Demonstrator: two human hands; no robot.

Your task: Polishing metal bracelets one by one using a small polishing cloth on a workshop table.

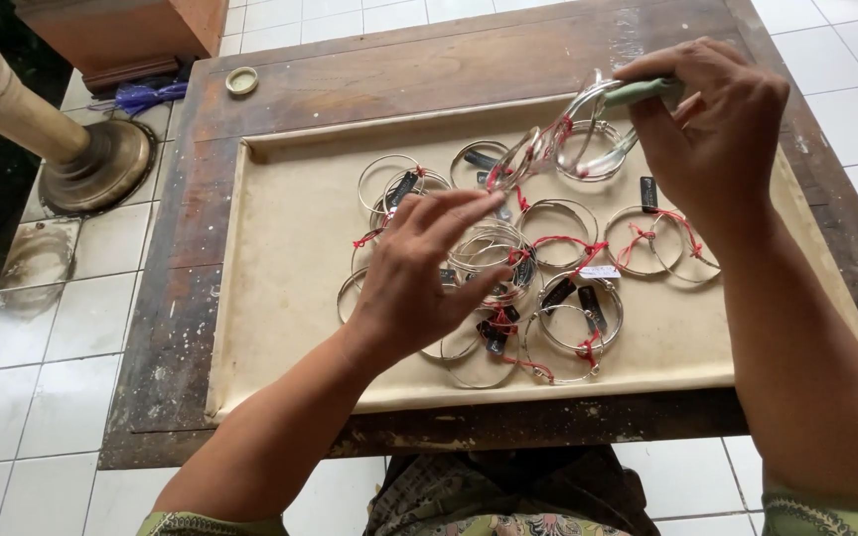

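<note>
- Head view: I look down on a worn wooden table bearing a shallow cream tray.
- My right hand is raised over the tray's far side, fingers pinched together on a pale green handle; a bunch of silver bangles tied with red thread hangs from it, just left of those fingertips.
- My left hand hovers low over the tray's middle, fingers spread apart and holding nothing that I can see.
- Loose silver bangles with red ties and dark tags lie scattered on the tray, beneath and to the right of the left fingertips.
- A small round lid sits on the table well beyond the left fingers.
- A turned wooden post with a round base stands on the white tiled floor.
</note>
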